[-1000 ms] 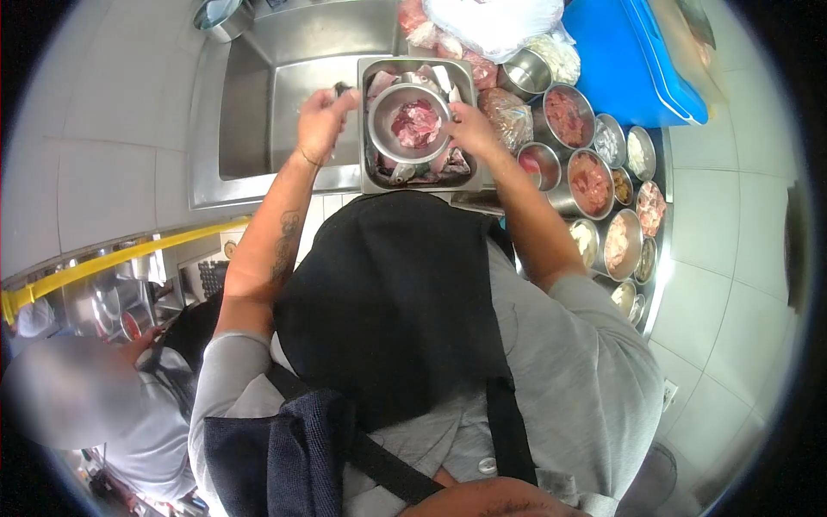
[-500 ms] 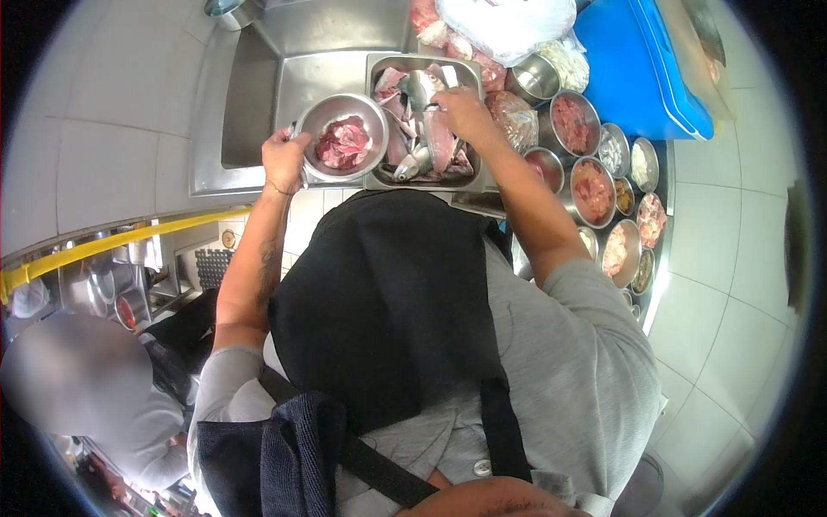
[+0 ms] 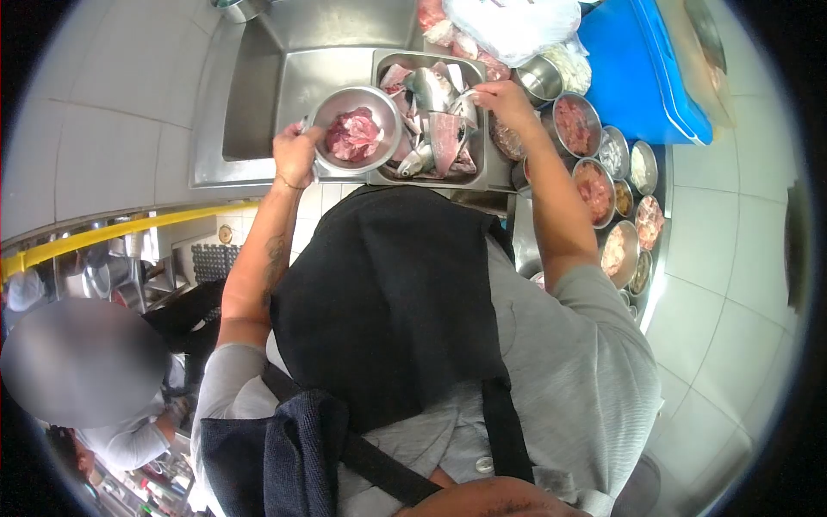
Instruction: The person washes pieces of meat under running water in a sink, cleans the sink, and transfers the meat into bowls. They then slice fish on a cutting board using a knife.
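Observation:
My left hand [image 3: 295,155] is closed on the rim of a round steel bowl [image 3: 389,142], which holds dark red and pink pieces of meat or fish [image 3: 353,133]. The bowl is level beside a steel tray [image 3: 480,179], partly overlapping its left edge. Cut fish, with silvery skin and pink flesh [image 3: 446,138], fills the tray, and a fish head [image 3: 416,161] lies near the front. At the tray's right side my right hand [image 3: 506,102] pinches the edge of a silvery fish piece [image 3: 464,109]; the fingertips partly cover it.
A steel sink [image 3: 250,95] is on the left. Several steel bowls of meat, such as one bowl [image 3: 594,191], crowd the right counter. Behind them are a blue cooler [image 3: 629,69] and a white plastic bag [image 3: 517,26]. Another person [image 3: 129,439] is at the lower left.
My right hand has moved to the right, from the tray's middle to its right side. The bowl in my left hand has shifted slightly right. The other person has shifted a little.

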Demonstrator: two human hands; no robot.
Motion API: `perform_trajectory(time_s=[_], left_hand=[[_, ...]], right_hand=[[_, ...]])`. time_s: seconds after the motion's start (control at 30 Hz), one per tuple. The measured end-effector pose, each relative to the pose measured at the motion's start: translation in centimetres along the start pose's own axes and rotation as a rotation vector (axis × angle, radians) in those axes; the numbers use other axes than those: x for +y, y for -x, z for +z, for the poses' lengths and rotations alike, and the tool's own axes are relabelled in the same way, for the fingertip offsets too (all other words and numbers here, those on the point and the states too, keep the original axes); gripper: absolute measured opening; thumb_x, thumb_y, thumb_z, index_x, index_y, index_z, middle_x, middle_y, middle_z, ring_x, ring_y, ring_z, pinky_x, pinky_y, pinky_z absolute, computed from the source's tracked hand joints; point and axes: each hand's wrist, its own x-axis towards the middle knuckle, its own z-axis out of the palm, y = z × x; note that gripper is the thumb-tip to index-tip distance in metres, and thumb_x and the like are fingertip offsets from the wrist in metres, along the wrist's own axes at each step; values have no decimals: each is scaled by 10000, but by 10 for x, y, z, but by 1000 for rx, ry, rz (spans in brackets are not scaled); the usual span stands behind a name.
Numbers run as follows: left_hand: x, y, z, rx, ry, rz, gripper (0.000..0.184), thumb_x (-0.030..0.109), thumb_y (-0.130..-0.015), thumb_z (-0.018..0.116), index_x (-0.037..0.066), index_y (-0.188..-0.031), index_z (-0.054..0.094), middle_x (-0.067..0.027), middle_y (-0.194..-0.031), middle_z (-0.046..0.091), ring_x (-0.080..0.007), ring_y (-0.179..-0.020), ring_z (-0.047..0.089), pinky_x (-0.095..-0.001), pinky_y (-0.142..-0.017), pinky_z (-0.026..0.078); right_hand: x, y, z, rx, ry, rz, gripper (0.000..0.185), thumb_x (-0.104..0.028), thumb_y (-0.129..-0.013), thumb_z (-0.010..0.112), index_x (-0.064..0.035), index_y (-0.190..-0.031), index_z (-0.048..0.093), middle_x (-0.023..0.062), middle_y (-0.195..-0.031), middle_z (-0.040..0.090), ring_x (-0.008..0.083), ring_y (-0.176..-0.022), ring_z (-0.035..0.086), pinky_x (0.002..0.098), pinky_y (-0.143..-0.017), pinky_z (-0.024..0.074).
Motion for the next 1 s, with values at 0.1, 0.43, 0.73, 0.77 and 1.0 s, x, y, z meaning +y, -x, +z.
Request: perform_trajectory(time_s=[0.1,0.43,0.73,0.77,1.0], left_hand=[[-7,-7,29,-56,-102,32,297,49,-795,724,-112,-1038,668,-130,-891,710,-181,-748,659,-308,-676,531],[-48,-32,116,-170,-408,176,411,298,-846,796,-55,-1034,703,-80,-810,706,-148,-721,627,-322,-668,528],[38,-17,124,-515,149,141,316,290,-971,703,20,-1120,635,-41,-923,695,-101,-771,615,-252,-663,500],[44,-10,129,-619,130,142,318,288,-974,701,26,-1139,625,-37,-928,689,-97,-781,611,-238,-661,493],[44,3,143,-599,-246,164,279,203,-941,717,4,-1126,654,-11,-921,678,-63,-723,575,-247,-610,466]], right_hand=[[-11,12,-25,42,-170,56,225,-174,-942,682,-24,-1087,767,65,-903,755,120,-803,663,284,-753,528],[-101,30,-80,141,-647,-5,300,-135,-1077,491,96,-1237,594,202,-1196,700,262,-1090,712,325,-957,568],[-151,25,-49,-167,-599,-101,304,-205,-1077,514,60,-1157,639,154,-1120,734,216,-1057,725,306,-924,572],[-153,20,-41,-215,-621,-121,305,-216,-1076,521,49,-1160,645,145,-1112,736,206,-1037,727,294,-903,572],[-119,33,-1,273,11,-126,332,-227,-939,663,0,-1181,665,181,-994,731,327,-953,698,417,-875,532]])
